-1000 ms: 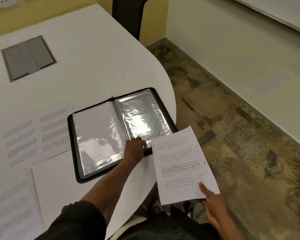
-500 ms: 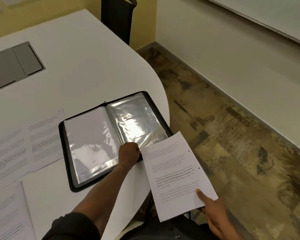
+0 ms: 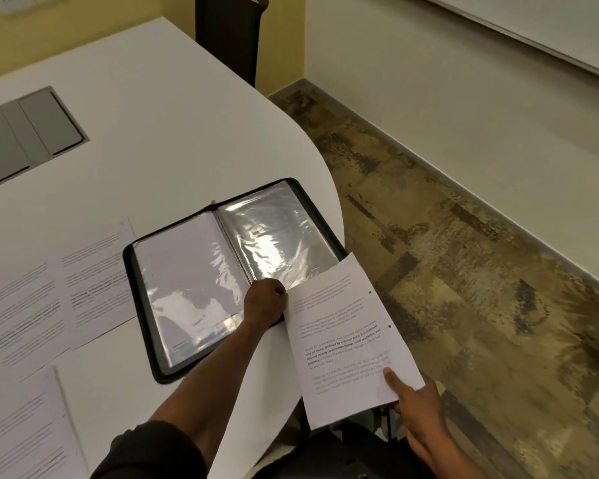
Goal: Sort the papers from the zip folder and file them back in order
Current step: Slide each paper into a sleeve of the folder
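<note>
Far left, a grey rectangular hatch plate (image 3: 28, 136) is set flush into the white curved-edge bench (image 3: 159, 115). Nearer, printed white paper sheets (image 3: 56, 295) are laid out flat side by side along the left of the bench, with another printed sheet (image 3: 25, 430) at the near-left corner; these look sorted but not yet filed.

At centre, the black zip folder with clear plastic sleeves (image 3: 222, 271) lies open close to the bench's right edge, its far-right corner at the curve. The left sleeve appears to hold a white page already; the right sleeve reads as glossy and empty, though glare hides much of it.

The left hand (image 3: 265, 304) is closed at the near end of the spine, its grip apparently pinching the lower edge of the right sleeve to hold its mouth apart; the fingertips are hidden, so this is judged only.

To the right, a single printed white sheet with punched holes (image 3: 343, 337) is held over the bench edge, its far corner touching the folder's right sleeve. The right hand (image 3: 417, 407) pinches its near-right corner, thumb on top, fingers beneath.

Risks judged from here:
- The sheet is held by one corner only; it may buckle or crease if pushed against the sleeve mouth.
- If the sleeve is not held open, the paper may catch or slide on top of the plastic.
- The folder sits near the bench edge; a hard push could shift it off toward the floor.
</note>
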`<state>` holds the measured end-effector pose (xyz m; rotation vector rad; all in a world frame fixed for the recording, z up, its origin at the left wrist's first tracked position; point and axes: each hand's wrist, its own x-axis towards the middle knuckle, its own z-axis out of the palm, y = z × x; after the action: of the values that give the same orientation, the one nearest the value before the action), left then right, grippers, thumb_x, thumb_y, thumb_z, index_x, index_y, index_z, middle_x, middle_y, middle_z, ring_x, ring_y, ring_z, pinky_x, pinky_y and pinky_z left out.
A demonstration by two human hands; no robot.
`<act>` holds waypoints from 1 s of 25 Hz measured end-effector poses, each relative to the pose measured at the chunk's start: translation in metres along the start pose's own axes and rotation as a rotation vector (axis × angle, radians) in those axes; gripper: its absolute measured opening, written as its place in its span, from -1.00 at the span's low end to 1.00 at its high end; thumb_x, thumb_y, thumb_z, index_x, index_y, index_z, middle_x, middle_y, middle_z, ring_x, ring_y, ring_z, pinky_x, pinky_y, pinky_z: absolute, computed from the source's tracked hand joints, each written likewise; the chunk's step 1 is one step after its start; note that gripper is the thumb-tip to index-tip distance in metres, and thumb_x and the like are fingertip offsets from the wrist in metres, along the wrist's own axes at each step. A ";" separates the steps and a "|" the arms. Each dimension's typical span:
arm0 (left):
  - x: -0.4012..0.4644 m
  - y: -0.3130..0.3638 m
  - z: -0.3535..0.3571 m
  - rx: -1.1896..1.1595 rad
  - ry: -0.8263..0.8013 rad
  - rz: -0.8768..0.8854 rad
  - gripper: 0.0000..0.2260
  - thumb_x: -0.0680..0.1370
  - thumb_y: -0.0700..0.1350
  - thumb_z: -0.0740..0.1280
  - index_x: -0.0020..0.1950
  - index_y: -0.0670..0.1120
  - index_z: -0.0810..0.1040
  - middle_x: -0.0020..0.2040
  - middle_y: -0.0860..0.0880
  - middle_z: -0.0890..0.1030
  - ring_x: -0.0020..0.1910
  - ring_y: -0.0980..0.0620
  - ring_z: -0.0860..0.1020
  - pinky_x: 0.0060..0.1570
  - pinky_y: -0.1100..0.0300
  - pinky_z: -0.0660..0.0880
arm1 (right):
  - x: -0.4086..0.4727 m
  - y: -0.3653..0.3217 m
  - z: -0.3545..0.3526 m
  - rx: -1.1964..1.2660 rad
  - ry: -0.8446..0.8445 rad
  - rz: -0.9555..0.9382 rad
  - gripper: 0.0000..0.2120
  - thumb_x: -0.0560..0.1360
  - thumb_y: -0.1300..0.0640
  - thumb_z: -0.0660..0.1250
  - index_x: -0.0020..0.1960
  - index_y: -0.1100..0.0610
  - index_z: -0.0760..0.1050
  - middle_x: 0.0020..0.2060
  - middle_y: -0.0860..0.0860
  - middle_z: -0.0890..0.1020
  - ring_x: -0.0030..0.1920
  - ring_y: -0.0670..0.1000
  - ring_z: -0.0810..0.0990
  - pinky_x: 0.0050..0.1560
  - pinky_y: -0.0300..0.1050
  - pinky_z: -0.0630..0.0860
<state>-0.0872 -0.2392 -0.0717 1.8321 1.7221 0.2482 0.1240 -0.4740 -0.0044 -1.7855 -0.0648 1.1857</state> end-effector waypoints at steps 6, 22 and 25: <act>-0.003 -0.006 0.007 0.107 0.059 0.129 -0.92 0.48 -0.15 0.38 -0.11 -0.07 0.68 -0.11 -0.06 0.67 -0.01 -0.10 0.57 -0.02 0.08 0.50 | 0.001 0.002 0.023 0.028 -0.047 0.036 -0.80 0.53 0.31 0.41 0.10 0.09 0.57 0.04 0.11 0.69 0.09 0.20 0.64 0.22 0.26 0.55; 0.012 0.004 0.013 0.156 0.122 0.373 -0.71 0.24 -0.25 0.54 -0.09 -0.06 0.64 -0.22 0.00 0.66 -0.24 -0.08 0.65 -0.24 0.08 0.56 | 0.026 0.014 0.023 0.065 -0.162 0.130 -0.17 0.14 0.21 0.69 0.33 0.32 0.45 0.15 0.31 0.60 0.23 0.39 0.48 0.45 0.36 0.19; 0.016 0.011 0.020 0.217 0.089 0.379 -0.81 0.32 -0.24 0.48 -0.11 -0.04 0.65 -0.24 -0.01 0.65 -0.25 -0.09 0.63 -0.21 0.07 0.53 | 0.021 0.007 0.023 0.037 -0.180 0.148 -0.41 0.34 0.23 0.61 0.32 0.21 0.50 0.14 0.19 0.67 0.19 0.26 0.61 0.33 0.30 0.45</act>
<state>-0.0650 -0.2292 -0.0862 2.3369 1.4937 0.3080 0.1155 -0.4515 -0.0257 -1.6707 -0.0156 1.4424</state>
